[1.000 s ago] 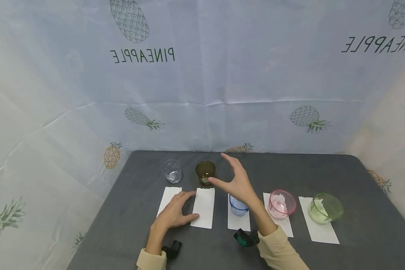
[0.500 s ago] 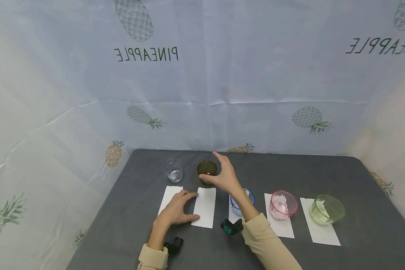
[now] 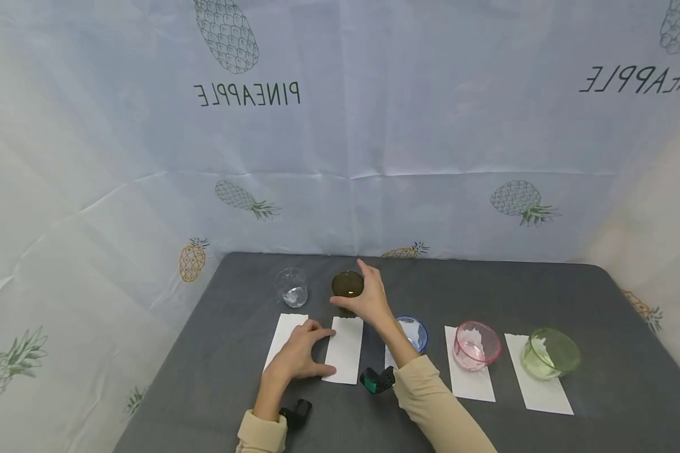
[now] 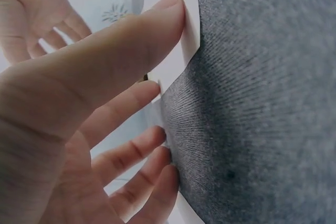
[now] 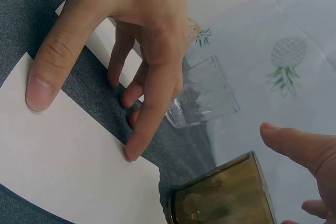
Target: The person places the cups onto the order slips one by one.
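My left hand (image 3: 297, 353) rests at the left side of a white paper strip (image 3: 345, 353). Thumb and index fingertips touch that edge, spread apart; the other fingers reach down to the dark cloth beside it. Behind the strip's torn far end stands an upright brown tinted glass (image 3: 347, 282). My right hand (image 3: 371, 303) is at the right of this glass, thumb in front and fingers beyond. In the right wrist view, a gap shows between the right thumb (image 5: 289, 142) and the brown glass (image 5: 223, 192). A clear glass (image 3: 292, 289) stands left of the brown one.
Another paper strip (image 3: 283, 330) lies partly under my left hand. To the right, a blue-rimmed glass (image 3: 412, 330), a pink glass (image 3: 476, 346) and a green glass (image 3: 549, 353) each stand on a strip. A pineapple-print curtain (image 3: 430, 126) hangs behind the grey table (image 3: 204, 390).
My right hand has moved left, from above the blue-rimmed glass to beside the brown glass, uncovering more of the blue rim. The left hand has stayed at the strip's edge.
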Tool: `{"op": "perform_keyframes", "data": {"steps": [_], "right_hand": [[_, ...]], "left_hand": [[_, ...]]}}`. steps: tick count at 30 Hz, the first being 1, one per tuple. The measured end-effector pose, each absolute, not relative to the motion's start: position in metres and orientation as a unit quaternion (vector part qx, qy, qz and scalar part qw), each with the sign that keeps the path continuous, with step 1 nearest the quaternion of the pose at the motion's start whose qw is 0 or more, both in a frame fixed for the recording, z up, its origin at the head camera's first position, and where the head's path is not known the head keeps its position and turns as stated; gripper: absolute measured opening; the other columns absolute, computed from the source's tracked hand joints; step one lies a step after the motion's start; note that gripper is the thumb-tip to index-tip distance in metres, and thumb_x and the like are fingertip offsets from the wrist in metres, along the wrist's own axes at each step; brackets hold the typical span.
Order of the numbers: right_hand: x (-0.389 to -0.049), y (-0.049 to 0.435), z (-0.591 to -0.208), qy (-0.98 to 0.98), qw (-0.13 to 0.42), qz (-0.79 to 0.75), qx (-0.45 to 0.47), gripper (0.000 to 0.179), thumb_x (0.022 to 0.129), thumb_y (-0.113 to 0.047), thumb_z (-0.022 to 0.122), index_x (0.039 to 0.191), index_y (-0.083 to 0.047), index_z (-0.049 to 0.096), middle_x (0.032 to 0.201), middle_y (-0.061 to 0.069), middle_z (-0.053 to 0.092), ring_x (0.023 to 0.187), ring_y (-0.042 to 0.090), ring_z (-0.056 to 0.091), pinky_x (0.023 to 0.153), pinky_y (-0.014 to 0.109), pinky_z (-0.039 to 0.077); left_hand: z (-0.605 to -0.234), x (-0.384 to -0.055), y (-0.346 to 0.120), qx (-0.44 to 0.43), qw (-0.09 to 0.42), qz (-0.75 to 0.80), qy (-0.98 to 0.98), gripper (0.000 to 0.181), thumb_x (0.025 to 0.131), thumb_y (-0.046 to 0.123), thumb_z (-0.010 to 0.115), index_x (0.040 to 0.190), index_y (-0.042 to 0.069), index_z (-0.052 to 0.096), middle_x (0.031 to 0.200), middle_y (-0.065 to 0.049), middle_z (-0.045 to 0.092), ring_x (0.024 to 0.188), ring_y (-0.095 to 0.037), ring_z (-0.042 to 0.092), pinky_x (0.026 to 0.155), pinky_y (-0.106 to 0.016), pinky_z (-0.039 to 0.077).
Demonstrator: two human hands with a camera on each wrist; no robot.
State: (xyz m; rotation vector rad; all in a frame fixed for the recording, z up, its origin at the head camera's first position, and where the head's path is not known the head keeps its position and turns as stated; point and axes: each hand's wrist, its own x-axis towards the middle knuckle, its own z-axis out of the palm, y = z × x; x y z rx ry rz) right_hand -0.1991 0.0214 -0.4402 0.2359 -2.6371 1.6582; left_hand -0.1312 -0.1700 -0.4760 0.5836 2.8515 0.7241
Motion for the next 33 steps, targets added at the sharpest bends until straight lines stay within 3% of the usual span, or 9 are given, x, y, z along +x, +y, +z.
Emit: {"op": "perform_keyframes", "data": {"steps": [13,20,25,33], "right_hand": [[-0.202,0.019,-0.446,-0.848,0.008,0.527,0.063,0.09,0.083,-0.022,0.085,0.155,0.0,0.036,0.151,0.03,0.043,0.137,0.051,0.044,0.106,0.066,0.043],[-0.205,0.016,-0.45,-0.855,0.009,0.514,0.062,0.098,0.077,-0.025,0.09,0.155,0.0,0.036,0.151,0.029,0.043,0.138,0.049,0.044,0.107,0.064,0.044],[-0.206,0.015,-0.453,-0.861,0.018,0.505,0.06,0.09,0.078,-0.022,0.089,0.151,0.002,0.042,0.145,0.029,0.048,0.131,0.05,0.048,0.102,0.064,0.047],[-0.208,0.015,-0.457,-0.86,0.013,0.508,0.05,0.09,0.08,-0.026,0.088,0.152,0.001,0.042,0.146,0.028,0.047,0.133,0.049,0.047,0.104,0.062,0.046]], "left_hand": [[-0.478,-0.132,-0.171,0.184,0.082,0.25,0.947,0.07,0.071,0.03,0.093,0.133,0.007,0.067,0.12,-0.012,0.056,0.103,-0.026,0.051,0.087,-0.049,0.049],[-0.48,-0.133,-0.172,0.183,0.08,0.25,0.947,0.071,0.071,0.031,0.093,0.132,0.007,0.067,0.12,-0.013,0.056,0.104,-0.027,0.051,0.089,-0.05,0.049],[-0.481,-0.134,-0.172,0.186,0.077,0.25,0.947,0.07,0.071,0.031,0.093,0.132,0.008,0.067,0.119,-0.012,0.056,0.103,-0.025,0.051,0.087,-0.049,0.048],[-0.48,-0.134,-0.172,0.182,0.079,0.254,0.947,0.07,0.071,0.031,0.093,0.132,0.008,0.068,0.118,-0.011,0.056,0.102,-0.025,0.05,0.087,-0.048,0.048]]}}
